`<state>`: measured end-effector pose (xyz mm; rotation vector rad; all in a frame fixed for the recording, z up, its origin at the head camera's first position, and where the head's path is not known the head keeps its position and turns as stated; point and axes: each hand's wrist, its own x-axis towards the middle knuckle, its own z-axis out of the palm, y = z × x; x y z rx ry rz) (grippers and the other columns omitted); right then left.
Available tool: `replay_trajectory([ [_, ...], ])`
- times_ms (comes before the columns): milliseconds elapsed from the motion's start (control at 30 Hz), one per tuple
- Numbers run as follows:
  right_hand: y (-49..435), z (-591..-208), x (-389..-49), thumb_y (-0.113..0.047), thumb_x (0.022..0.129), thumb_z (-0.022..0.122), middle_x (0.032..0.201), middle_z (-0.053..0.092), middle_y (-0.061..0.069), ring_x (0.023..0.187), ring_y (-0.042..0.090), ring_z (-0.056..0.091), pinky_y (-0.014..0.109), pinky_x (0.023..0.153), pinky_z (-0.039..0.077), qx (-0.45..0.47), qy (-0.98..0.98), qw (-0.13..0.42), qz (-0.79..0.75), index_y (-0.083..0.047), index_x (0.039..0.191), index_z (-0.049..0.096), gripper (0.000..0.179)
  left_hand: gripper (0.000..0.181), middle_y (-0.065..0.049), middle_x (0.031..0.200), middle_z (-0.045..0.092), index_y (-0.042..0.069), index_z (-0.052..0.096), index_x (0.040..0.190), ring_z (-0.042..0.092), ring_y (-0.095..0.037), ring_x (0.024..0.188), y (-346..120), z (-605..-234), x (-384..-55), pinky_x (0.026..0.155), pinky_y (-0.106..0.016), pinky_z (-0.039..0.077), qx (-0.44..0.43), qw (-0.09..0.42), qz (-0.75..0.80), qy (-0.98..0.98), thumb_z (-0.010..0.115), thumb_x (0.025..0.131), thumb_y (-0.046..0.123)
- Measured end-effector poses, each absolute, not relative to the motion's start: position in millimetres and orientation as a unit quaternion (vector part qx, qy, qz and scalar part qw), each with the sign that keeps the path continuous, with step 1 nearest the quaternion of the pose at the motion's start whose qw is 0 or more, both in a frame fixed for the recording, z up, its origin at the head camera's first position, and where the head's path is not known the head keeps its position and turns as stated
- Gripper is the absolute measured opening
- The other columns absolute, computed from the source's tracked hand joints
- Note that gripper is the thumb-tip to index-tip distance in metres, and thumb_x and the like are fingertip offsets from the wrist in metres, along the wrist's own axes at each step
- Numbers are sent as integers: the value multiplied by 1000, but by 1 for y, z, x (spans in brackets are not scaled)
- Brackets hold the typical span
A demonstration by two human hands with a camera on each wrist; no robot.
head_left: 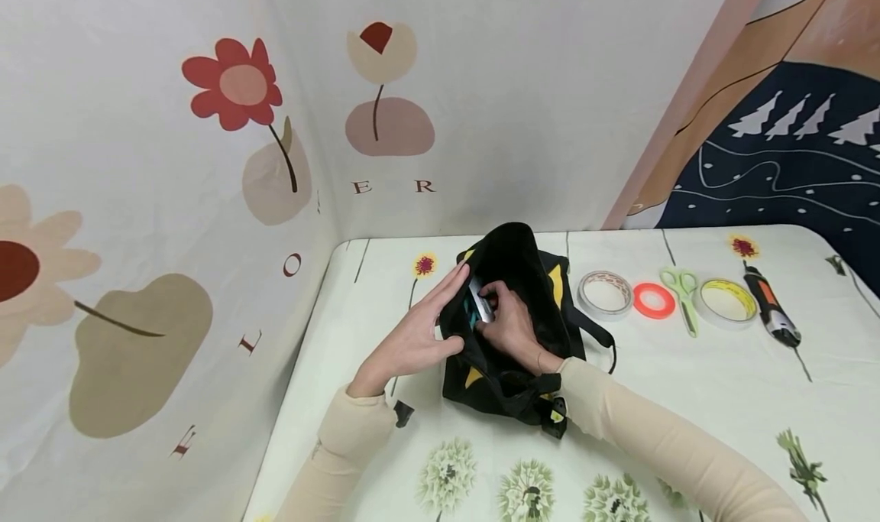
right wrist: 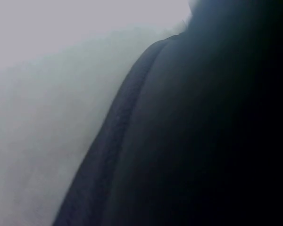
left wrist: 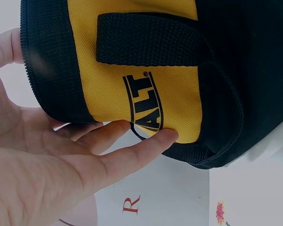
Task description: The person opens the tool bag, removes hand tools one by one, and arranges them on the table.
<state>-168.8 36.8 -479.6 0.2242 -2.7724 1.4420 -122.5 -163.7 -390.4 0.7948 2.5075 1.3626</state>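
Note:
A black and yellow tool bag (head_left: 512,247) stands with its mouth unzipped in the head view. My left hand (head_left: 415,327) holds its left rim, the thumb at the edge and the fingers along the outside. In the left wrist view, those fingers (left wrist: 132,157) lie against the yellow panel (left wrist: 179,103), which bears black lettering. Inside the bag, my right hand (head_left: 510,325) pinches a shiny silver-grey object (head_left: 485,308) near the left inner wall; its kind cannot be told. Something teal shows beside it. The right wrist view is dark and blurred by the bag's fabric.
Right of the bag lie a wide tape roll (head_left: 605,294), a red tape roll (head_left: 654,300), green scissors (head_left: 681,289), a yellow-cored tape roll (head_left: 727,303) and a black, grey and orange power tool (head_left: 771,306). A black strap (head_left: 593,328) sticks out beside the bag.

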Motion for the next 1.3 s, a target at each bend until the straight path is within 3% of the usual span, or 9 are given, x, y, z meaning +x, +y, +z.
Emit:
replay_trajectory([
  [333, 39, -476, -168, 3, 80, 85, 116, 67, 19, 100, 35, 62, 49, 85, 51, 55, -893, -10, 448, -7, 132, 65, 57, 101, -5, 187, 9, 14, 18, 179, 13, -27, 171, -164, -391, -124, 125, -60, 35, 269, 89, 462, 840, 61, 89, 6],
  [600, 40, -476, -170, -4, 84, 91, 118, 72, 21, 103, 38, 69, 54, 89, 55, 44, -892, -6, 450, -5, 129, 65, 52, 101, -3, 187, 9, 14, 17, 179, 13, -24, 171, -165, -391, -124, 128, -59, 31, 272, 86, 458, 842, 61, 88, 7],
  [1000, 47, -471, -169, -5, 87, 89, 118, 73, 18, 101, 36, 69, 51, 89, 55, 19, -884, -40, 464, -8, 130, 65, 50, 100, -3, 187, 9, 13, 18, 179, 11, -24, 171, -166, -391, -123, 131, -60, 25, 269, 83, 456, 844, 61, 89, 6],
  [1300, 60, -460, -163, -9, 86, 90, 116, 74, 14, 92, 30, 69, 46, 82, 52, 20, -887, -24, 460, -12, 128, 67, 48, 100, 0, 187, 8, 14, 17, 179, 12, -26, 171, -166, -390, -123, 130, -62, 28, 264, 86, 454, 846, 61, 90, 5],
])
